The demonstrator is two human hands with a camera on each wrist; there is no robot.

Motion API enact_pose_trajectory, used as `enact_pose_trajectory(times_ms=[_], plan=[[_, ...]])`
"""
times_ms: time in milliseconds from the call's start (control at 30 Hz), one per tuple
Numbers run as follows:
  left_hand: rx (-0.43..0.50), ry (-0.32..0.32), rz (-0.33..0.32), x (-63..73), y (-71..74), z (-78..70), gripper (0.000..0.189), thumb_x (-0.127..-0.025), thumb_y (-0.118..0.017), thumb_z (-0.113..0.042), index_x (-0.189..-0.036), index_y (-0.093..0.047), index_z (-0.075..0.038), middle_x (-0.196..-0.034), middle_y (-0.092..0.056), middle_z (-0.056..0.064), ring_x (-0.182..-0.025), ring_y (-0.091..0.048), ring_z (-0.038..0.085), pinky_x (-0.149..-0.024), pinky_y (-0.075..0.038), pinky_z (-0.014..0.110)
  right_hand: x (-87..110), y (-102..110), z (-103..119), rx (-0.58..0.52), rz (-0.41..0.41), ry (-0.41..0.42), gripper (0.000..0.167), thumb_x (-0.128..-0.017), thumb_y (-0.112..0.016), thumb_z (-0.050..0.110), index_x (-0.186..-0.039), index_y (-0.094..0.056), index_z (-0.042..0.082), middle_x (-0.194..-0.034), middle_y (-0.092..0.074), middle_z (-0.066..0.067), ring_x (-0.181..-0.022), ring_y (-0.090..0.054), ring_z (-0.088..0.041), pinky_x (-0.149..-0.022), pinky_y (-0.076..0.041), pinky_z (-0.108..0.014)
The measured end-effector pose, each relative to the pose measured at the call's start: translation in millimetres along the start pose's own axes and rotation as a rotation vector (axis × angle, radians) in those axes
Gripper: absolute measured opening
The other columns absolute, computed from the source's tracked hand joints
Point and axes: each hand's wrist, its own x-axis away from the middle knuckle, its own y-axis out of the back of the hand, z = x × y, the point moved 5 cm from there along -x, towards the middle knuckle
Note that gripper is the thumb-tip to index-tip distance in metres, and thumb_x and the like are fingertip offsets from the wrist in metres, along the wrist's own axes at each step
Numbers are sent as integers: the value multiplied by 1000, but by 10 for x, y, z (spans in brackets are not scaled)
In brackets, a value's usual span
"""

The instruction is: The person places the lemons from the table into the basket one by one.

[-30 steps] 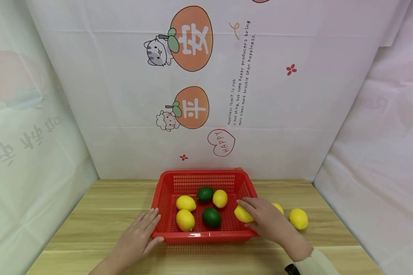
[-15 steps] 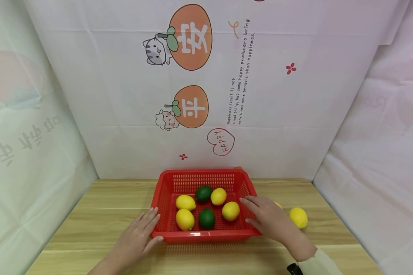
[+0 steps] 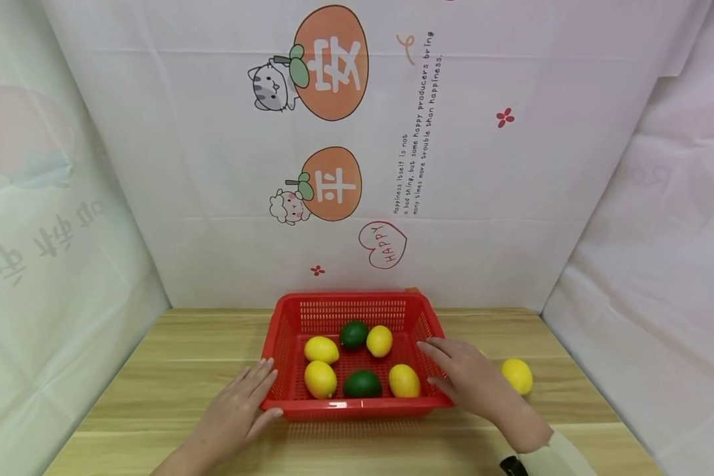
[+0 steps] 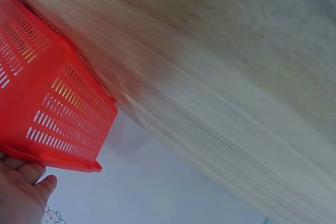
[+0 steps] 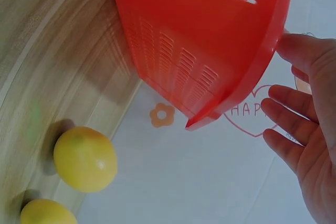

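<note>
A red plastic basket (image 3: pixel 354 404) with slotted walls stands on the wooden table. Inside it lie several yellow lemons, among them a lemon (image 3: pixel 404 381) at the front right. Two dark green oval fruits, one a green fruit (image 3: pixel 362 384) near the front wall, lie between the lemons. My left hand (image 3: pixel 235 404) rests against the left rim with its fingers extended. At the right rim is my right hand (image 3: pixel 467 380), its fingers reaching over the edge and holding nothing; the right wrist view shows the fingers (image 5: pixel 291 114) apart, beside the basket's rim.
To the right of the basket a lemon (image 3: pixel 516 377) lies on the table (image 3: pixel 208 344). Another lemon (image 5: pixel 85 158) is mostly hidden behind my right hand in the head view. A printed white cloth (image 3: pixel 464 198) hangs behind, with cloth on both sides.
My right hand has let go of a lemon inside the basket and drawn back slightly to the right rim. That lemon has rolled to the front right; the front green fruit has shifted. The left hand stays put.
</note>
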Motion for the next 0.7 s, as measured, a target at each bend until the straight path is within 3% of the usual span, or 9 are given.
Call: enact_pose_trajectory(times_ms=[367,700], plan=[[-3,6,9,2,-11,2,64,-86,-71,-43,-132,-59,1,-140,-52,16,-131,-46,30,-104,-39,49,91,93,-93,45,-91,45,68,-63,-92,16,-123,-62,2,-114,-64,-14,-98,-64,-28,-79,-57,-43],[2,23,32,-1,0,0,65,-86,-71,-43,-132,-58,0,-140,-52,15,-131,-46,29,-105,-38,49,298,201,-304,72,-107,4,66,-63,-90,12,-121,-62,-2,-111,-64,-17,-96,-64,-35,-76,-56,-50]])
